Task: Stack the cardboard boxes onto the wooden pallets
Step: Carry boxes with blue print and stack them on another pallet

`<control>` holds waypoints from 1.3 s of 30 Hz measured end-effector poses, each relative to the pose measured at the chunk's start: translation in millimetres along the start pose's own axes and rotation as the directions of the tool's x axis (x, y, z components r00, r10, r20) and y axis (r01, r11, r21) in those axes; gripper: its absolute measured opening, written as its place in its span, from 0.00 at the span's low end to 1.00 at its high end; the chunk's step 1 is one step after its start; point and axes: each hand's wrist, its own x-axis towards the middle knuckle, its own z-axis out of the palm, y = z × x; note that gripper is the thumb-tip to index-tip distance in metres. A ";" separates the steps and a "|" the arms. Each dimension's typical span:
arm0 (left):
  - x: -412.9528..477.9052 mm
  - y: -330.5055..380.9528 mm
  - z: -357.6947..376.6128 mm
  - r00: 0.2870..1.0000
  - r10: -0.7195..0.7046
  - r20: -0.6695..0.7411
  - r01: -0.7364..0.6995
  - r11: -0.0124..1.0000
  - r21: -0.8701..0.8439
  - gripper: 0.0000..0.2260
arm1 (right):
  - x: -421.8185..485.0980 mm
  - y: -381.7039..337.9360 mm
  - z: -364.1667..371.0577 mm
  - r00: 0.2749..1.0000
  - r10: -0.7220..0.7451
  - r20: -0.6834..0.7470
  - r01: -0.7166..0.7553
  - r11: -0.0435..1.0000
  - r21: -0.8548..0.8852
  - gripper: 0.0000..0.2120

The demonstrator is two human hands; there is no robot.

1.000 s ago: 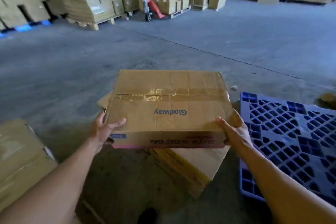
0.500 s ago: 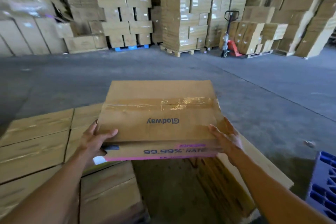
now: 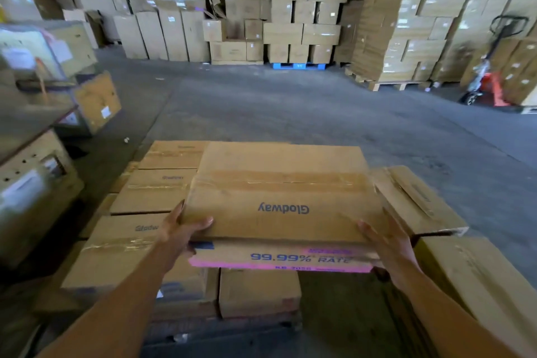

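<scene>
Glodway cardboard box (image 3: 279, 197): held level above a layer of stacked cartons (image 3: 151, 195). Near-left corner clasped by left hand (image 3: 181, 231), thumb on top, fingers beneath; near-right corner gripped by right hand (image 3: 386, 244).

The concrete floor (image 3: 290, 113) bears a wooden pallet (image 3: 389, 85) and a pallet jack (image 3: 494, 86).
</scene>
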 end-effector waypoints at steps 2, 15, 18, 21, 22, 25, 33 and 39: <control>12.1 -10.1 -2.8 1.000 -0.018 0.021 0.018 1.000 0.010 0.30 | 8.8 2.9 11.7 0.999 0.041 0.008 -0.041 0.999 -0.029 0.39; 146.2 -128.4 37.1 0.895 -0.445 -0.012 0.443 0.894 -0.066 0.31 | 149.7 95.8 96.6 0.926 0.377 0.033 -0.353 0.891 -0.285 0.46; 170.8 -156.0 32.6 0.850 -0.527 0.008 0.526 0.849 -0.045 0.30 | 175.7 121.5 117.2 0.916 0.397 0.057 -0.358 0.872 -0.333 0.43; 190.8 -177.4 27.8 0.824 -0.566 0.005 0.565 0.823 -0.048 0.32 | 192.9 144.7 136.2 0.903 0.423 0.079 -0.368 0.854 -0.368 0.39; 198.8 -182.4 26.9 0.819 -0.574 -0.006 0.573 0.818 -0.049 0.33 | 198.4 152.4 142.5 0.897 0.434 0.086 -0.374 0.847 -0.377 0.37; 223.7 -195.7 27.0 0.805 -0.593 -0.024 0.592 0.805 -0.032 0.33 | 214.0 170.5 159.9 0.881 0.462 0.103 -0.388 0.829 -0.403 0.32; 259.6 -239.5 37.5 0.819 -0.570 -0.063 0.573 0.814 0.090 0.32 | 241.7 216.3 187.0 0.856 0.511 0.077 -0.411 0.764 -0.498 0.34; 265.7 -263.2 53.0 0.851 -0.496 -0.174 0.525 0.812 0.256 0.30 | 242.9 247.4 208.7 0.768 0.640 0.029 -0.551 0.683 -0.479 0.34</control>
